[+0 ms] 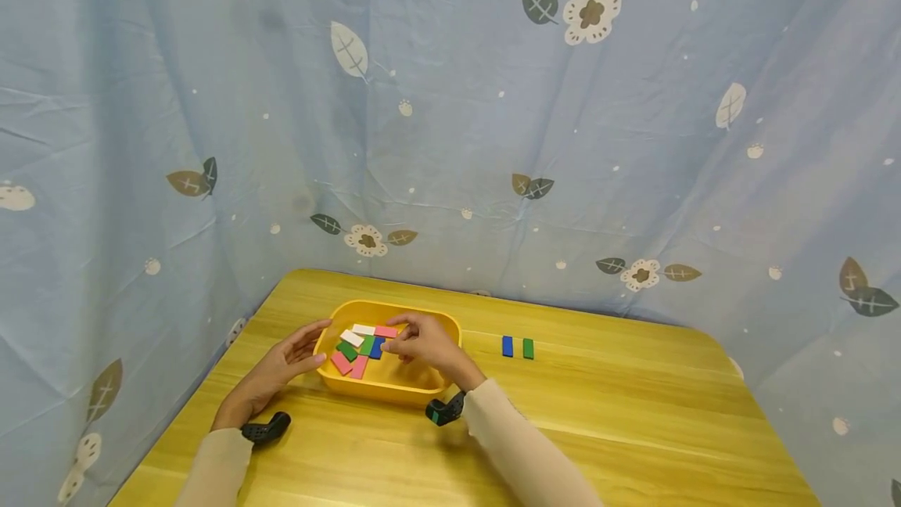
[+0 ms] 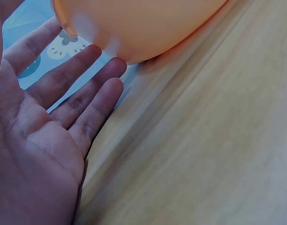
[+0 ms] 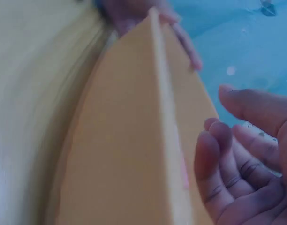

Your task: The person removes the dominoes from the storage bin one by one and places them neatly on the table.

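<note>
A yellow plastic bin (image 1: 383, 393) holds several flat tiles, among them a white tile (image 1: 352, 338), a pink tile (image 1: 359, 367), a green tile (image 1: 346, 350) and a blue tile (image 1: 377, 347). At the bin's left end is my left hand (image 1: 278, 366); in the left wrist view its nearly straight fingers (image 2: 99, 105) touch the outer wall. My right hand (image 1: 425, 346) reaches over the bin's right half, fingertips beside the blue tile. The right wrist view shows its fingers (image 3: 207, 161) loosely bent and the thumb apart, with nothing between them.
To the right of the bin, a blue tile (image 1: 507, 346) and a green tile (image 1: 529, 348) lie side by side on the wooden table (image 1: 619, 405). A patterned blue curtain (image 1: 450, 139) hangs behind the table and along its sides. Each wrist carries a black strapped device (image 1: 267, 429).
</note>
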Available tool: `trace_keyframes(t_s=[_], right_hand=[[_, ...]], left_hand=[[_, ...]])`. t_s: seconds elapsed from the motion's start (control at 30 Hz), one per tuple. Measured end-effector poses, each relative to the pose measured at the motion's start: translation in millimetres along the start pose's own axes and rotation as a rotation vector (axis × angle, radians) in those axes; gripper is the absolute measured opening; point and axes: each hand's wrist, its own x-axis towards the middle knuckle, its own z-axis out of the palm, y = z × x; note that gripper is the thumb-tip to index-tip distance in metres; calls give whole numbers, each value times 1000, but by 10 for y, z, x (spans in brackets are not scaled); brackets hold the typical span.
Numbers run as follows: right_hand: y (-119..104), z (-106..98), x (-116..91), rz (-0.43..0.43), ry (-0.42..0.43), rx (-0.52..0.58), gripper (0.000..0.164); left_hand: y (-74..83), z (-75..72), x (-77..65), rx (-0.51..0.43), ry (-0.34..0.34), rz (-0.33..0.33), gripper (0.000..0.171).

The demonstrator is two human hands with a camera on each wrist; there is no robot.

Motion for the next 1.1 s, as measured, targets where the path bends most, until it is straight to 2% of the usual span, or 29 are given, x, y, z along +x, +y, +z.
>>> trace_keyframes(t_s=[0.27,0.6,0.9,1.1], right_hand=[[53,129,90,96,21,124,48],[152,201,155,181,56,143,44],[192,286,171,294,106,201,45],[172,327,162,316,146,195,48]], left_hand=[[35,23,-14,-6,17,-5,64],[28,20,-6,1,23,-20,64],[19,52,-64,-14,22,-22,64],[33,74,-81,-6,36,-22,64]])
